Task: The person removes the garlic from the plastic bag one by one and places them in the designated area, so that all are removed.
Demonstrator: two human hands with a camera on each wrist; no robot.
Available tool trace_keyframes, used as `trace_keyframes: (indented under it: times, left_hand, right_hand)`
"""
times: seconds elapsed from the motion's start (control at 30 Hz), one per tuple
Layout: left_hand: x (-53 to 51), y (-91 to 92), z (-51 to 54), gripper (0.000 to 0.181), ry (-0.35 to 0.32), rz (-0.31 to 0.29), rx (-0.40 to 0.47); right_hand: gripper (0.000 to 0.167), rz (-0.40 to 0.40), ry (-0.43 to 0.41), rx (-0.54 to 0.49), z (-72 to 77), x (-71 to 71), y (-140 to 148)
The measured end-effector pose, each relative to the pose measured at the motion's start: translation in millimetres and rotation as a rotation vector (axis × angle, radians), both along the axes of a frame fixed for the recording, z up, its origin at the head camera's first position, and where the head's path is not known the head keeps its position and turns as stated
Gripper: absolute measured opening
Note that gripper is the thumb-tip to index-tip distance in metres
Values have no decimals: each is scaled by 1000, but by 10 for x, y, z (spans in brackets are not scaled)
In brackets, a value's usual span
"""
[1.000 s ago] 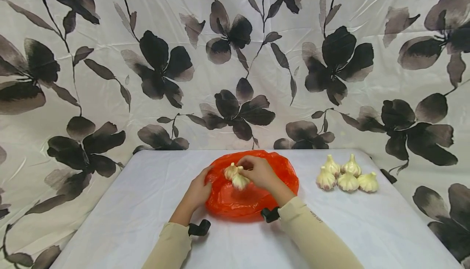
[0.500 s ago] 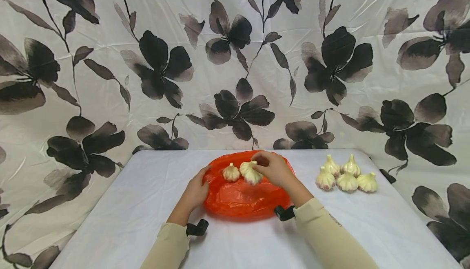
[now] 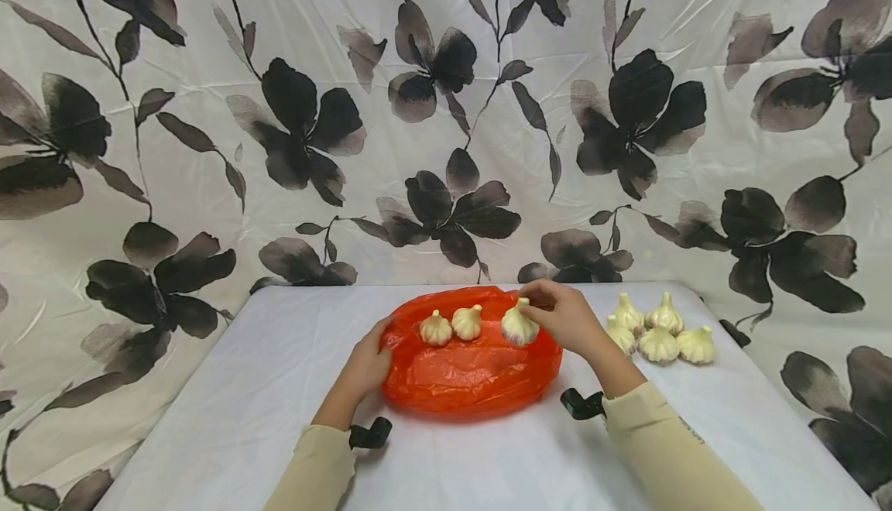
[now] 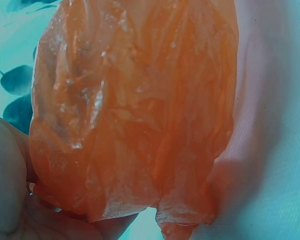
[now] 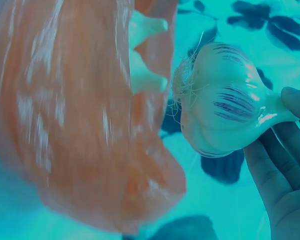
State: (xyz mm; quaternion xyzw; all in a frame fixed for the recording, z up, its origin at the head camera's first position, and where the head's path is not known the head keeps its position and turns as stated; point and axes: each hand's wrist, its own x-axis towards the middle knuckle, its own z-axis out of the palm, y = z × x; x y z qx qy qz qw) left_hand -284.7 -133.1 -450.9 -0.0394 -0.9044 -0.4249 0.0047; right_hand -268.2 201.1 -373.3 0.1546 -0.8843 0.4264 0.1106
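Note:
My right hand [image 3: 567, 319] pinches a garlic bulb [image 3: 519, 327] by its stem, over the right rim of a red plastic bag [image 3: 446, 375]. In the right wrist view, the held garlic bulb [image 5: 225, 105] shows purple streaks and wispy roots, apart from the bag. The bag's mouth is spread wide; two more garlic bulbs [image 3: 467, 324] sit side by side inside, toward the back. My left hand [image 3: 364, 360] holds the bag's left edge, thumb on the near side. In the left wrist view the bag [image 4: 140, 110] hides part of the fingers.
Several garlic bulbs [image 3: 658, 346] stand grouped at the right rear of the white-covered table [image 3: 279, 356], one partly behind my right hand. A floral curtain [image 3: 446, 132] hangs behind the table. Each wrist wears a black camera mount [image 3: 372, 433].
My right hand has carried the garlic bulb rightward from the bag's middle to its right rim. The second bulb in the bag has come into full view. My left hand has barely shifted.

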Motion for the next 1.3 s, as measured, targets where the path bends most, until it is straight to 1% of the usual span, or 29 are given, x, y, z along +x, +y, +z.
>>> trace_keyframes:
  times: [0.1,0.33,0.47,0.6,0.77,1.03,1.3]
  left_hand:
    - [8,-4,10,58,1,0,2]
    - [11,-6,23,58,11,-5,15]
    - [9,-12,26,57,16,0,4]
    - [-9,-19,22,57,-2,6,10]
    - [-16,-27,27,57,-21,8,30]
    - [-6,-29,16,57,-6,8,46]
    - [-11,-34,5,57,-13,6,46]
  right_hand:
    - [24,-11,23,12,15,27,132]
    - [25,-63,2,13,46,106,432]
    - [26,-96,18,55,59,164,600]
    - [28,-137,12,81,67,224,759]
    - [29,-187,-13,97,61,293,959]
    - [31,-245,18,136,28,367,1274]
    - [38,-296,-24,167,24,474,1535]
